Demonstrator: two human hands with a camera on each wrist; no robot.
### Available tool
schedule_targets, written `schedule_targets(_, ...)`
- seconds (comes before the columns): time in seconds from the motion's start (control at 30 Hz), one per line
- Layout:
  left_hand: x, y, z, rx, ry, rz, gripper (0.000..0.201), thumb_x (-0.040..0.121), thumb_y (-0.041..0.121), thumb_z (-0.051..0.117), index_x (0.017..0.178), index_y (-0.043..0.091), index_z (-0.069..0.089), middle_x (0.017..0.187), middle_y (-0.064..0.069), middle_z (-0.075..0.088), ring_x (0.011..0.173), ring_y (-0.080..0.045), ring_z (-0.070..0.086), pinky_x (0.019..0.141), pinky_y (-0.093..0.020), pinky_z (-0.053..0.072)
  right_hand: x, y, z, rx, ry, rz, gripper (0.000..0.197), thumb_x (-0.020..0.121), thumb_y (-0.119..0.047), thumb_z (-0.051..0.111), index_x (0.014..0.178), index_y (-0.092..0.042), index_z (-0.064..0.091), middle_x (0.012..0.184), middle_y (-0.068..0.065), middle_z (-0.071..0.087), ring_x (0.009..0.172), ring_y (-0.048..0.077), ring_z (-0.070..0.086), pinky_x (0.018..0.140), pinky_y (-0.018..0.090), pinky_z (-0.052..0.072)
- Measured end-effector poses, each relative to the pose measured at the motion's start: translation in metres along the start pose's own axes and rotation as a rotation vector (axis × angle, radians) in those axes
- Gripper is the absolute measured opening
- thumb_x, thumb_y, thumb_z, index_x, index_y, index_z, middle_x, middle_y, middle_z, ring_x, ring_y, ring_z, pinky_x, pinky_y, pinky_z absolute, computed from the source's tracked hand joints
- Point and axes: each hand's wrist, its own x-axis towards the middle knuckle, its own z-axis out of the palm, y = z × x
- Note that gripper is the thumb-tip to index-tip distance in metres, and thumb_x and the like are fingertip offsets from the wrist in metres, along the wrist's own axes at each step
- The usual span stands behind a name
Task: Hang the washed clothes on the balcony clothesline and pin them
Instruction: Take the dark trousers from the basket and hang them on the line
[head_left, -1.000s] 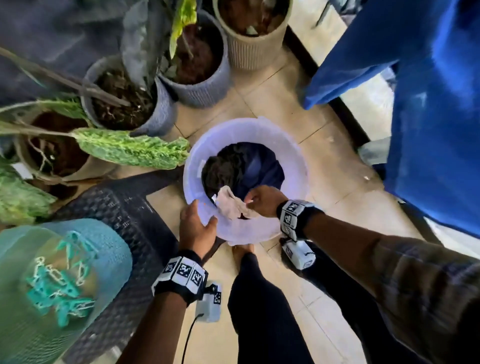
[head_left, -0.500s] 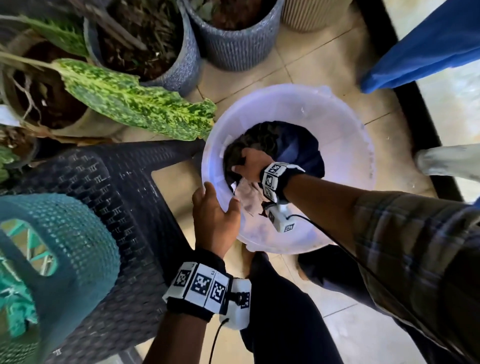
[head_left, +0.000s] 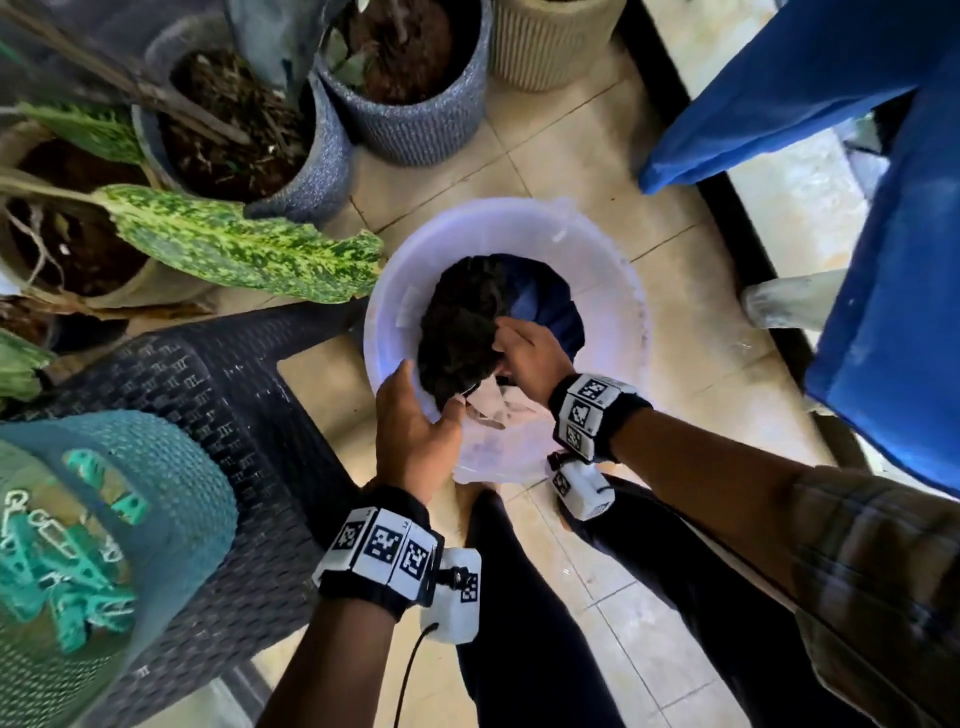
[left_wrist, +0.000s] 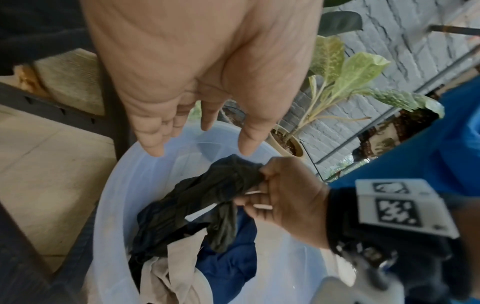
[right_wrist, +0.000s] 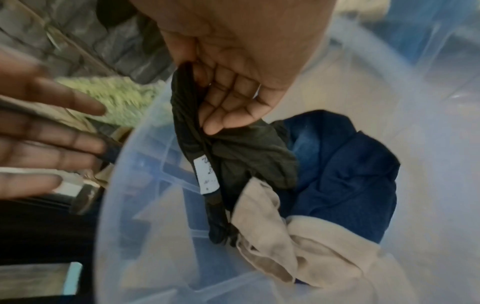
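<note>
A translucent white bucket (head_left: 613, 270) stands on the tiled floor with washed clothes in it. My right hand (head_left: 524, 353) reaches inside and grips a bunched dark olive garment (head_left: 457, 332) with a white label, raising one end (right_wrist: 246, 160). Under it lie a beige cloth (head_left: 493, 410) and a navy blue garment (head_left: 545, 306). My left hand (head_left: 415, 431) is at the bucket's near rim with its fingers spread and holding nothing (left_wrist: 200, 131). A teal basket (head_left: 156, 493) with several teal pegs (head_left: 57, 571) sits at lower left.
A dark wicker chair (head_left: 218, 415) carries the peg basket, close to the bucket's left. Potted plants (head_left: 405, 104) crowd the far left, one leaf (head_left: 249, 249) reaching the bucket. Blue cloth (head_left: 883, 260) hangs at right. My legs (head_left: 519, 623) stand just behind the bucket.
My right hand left the beige cloth, reached deeper and took hold of the dark garment. My left hand's grip on the rim has loosened to spread fingers.
</note>
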Motion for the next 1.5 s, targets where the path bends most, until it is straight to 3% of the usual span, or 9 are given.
schedule_targets(0.17,-0.033,0.044,-0.009,0.059,-0.064,0.194,0.082,0.081,0.01,0.078,0.151,0.012,0.035,0.143,0.007,0.041,0.133,-0.004,0.037,0.099,-0.005,0.021,-0.068,-0.067,-0.042,0.151,-0.051,-0.077,0.019,0.074,-0.032,0.045,0.06,-0.026,0.056,0.058,-0.016,0.052,0.065,0.011,0.046,0.07,0.032,0.036)
schedule_targets(0.27,-0.054,0.071,-0.021,0.076,-0.075,0.27,0.068,0.077,0.01,0.078,0.139,0.016,0.049,0.131,0.006,0.056,0.122,-0.008,0.05,0.094,-0.014,0.034,-0.114,-0.109,-0.063,0.176,-0.078,-0.189,0.02,0.077,-0.021,0.044,0.066,-0.009,0.056,0.057,-0.013,0.047,0.062,0.009,0.042,0.064,0.03,0.036)
schedule_targets(0.37,-0.077,0.099,-0.037,0.072,-0.099,0.33,0.045,0.079,0.016,0.066,0.123,0.014,0.055,0.112,-0.004,0.069,0.109,-0.02,0.064,0.084,-0.027,0.045,-0.155,-0.146,-0.084,0.102,-0.045,-0.358,0.023,0.081,-0.025,0.042,0.059,-0.034,0.043,0.055,-0.013,0.045,0.059,0.01,0.042,0.062,0.034,0.035)
schedule_targets(0.47,-0.098,0.126,-0.057,0.117,-0.126,0.398,0.034,0.089,0.006,0.062,0.122,0.015,0.056,0.108,-0.007,0.071,0.104,-0.026,0.065,0.077,-0.032,0.044,-0.183,-0.167,-0.105,0.088,0.034,-0.437,0.019,0.081,-0.031,0.039,0.064,-0.039,0.045,0.063,-0.014,0.05,0.067,0.017,0.051,0.066,0.04,0.044)
schedule_targets(0.7,-0.141,0.17,-0.099,0.43,-0.13,0.667,0.025,0.097,0.022,0.056,0.121,0.02,0.064,0.094,-0.014,0.073,0.089,-0.038,0.065,0.07,-0.041,0.051,-0.228,-0.175,-0.145,-0.049,0.463,-0.457,0.017,0.086,-0.035,0.047,0.07,-0.03,0.043,0.072,-0.01,0.05,0.075,0.02,0.052,0.074,0.043,0.047)
schedule_targets(0.9,-0.178,0.211,-0.135,0.278,-0.086,0.697,0.031,0.092,0.043,0.051,0.092,0.016,0.065,0.07,-0.004,0.064,0.073,-0.03,0.062,0.069,-0.042,0.051,-0.257,-0.157,-0.133,0.021,0.441,-0.353,0.024,0.079,-0.033,0.073,0.096,-0.026,0.056,0.095,-0.016,0.057,0.087,0.0,0.055,0.08,0.027,0.046)
schedule_targets(1.17,-0.235,0.277,-0.183,0.19,-0.116,0.844,0.028,0.085,0.041,0.055,0.081,0.016,0.065,0.066,-0.006,0.068,0.069,-0.027,0.066,0.066,-0.043,0.051,-0.304,-0.159,-0.086,-0.168,0.196,-0.303,0.078,0.073,-0.06,0.066,0.14,-0.034,0.036,0.135,-0.009,0.052,0.121,0.011,0.051,0.102,0.032,0.043)
schedule_targets(1.3,-0.258,0.297,-0.204,0.16,-0.115,0.873,0.021,0.083,0.038,0.059,0.08,0.02,0.069,0.065,-0.004,0.069,0.066,-0.026,0.067,0.059,-0.038,0.05,-0.315,-0.184,-0.083,-0.115,0.406,-0.334,0.017,0.096,-0.048,0.05,0.089,-0.033,0.052,0.079,-0.014,0.058,0.081,0.014,0.054,0.075,0.031,0.043)
schedule_targets(1.5,-0.263,0.303,-0.228,0.195,-0.115,0.889,0.03,0.071,0.051,0.07,0.082,0.023,0.068,0.078,0.008,0.072,0.076,-0.016,0.069,0.069,-0.034,0.053,-0.326,-0.211,-0.113,-0.052,0.526,-0.35,0.031,0.103,-0.036,0.043,0.074,-0.027,0.043,0.071,-0.007,0.05,0.074,0.019,0.049,0.068,0.031,0.034)
